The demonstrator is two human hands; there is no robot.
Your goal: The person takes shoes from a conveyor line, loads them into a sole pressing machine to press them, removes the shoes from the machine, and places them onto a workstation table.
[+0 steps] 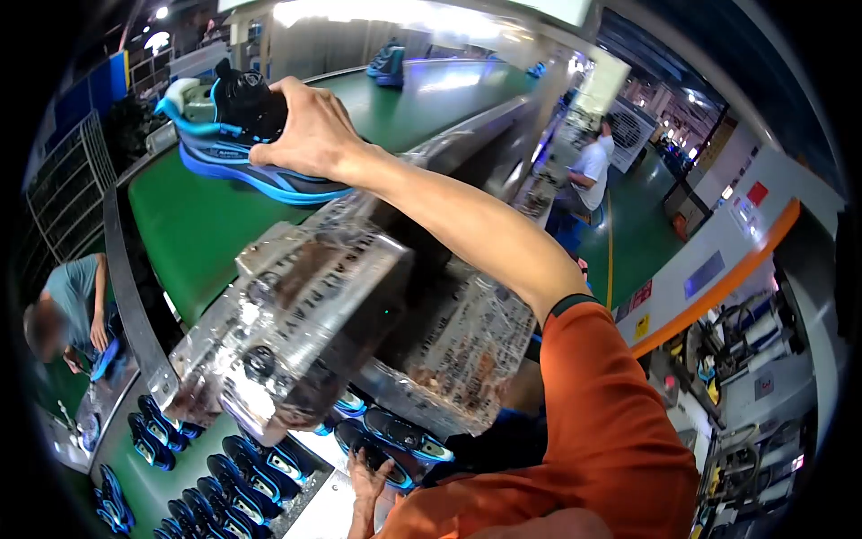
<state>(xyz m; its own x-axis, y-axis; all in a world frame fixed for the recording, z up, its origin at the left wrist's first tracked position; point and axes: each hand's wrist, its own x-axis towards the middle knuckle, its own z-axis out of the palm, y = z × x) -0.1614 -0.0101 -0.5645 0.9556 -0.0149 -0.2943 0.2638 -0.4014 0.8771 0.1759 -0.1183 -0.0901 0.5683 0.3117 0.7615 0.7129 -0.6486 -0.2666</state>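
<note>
My right hand (pixel 310 135) reaches far out to the upper left, its thumb and fingers closed around a black and blue running shoe (pixel 256 175). That shoe has a bright blue sole and rests on the green conveyor belt (pixel 180 238); a crumpled black piece (pixel 244 97) sticks up from its opening. Low in the view, my left hand (pixel 366 481) has its fingers apart against the end of a dark shoe (pixel 359 440). Another shoe (pixel 404 436) lies beside that one. Whether the left fingers grip the shoe is hard to see, but they look spread.
Plastic-wrapped metal boxes (pixel 323 278) stand between my arms. Several shoes (pixel 242 476) line a lower green belt at left. A co-worker (pixel 76 305) handles a blue shoe at far left; another person (pixel 588 171) sits farther back. A machine with an orange edge (pixel 718 278) stands right.
</note>
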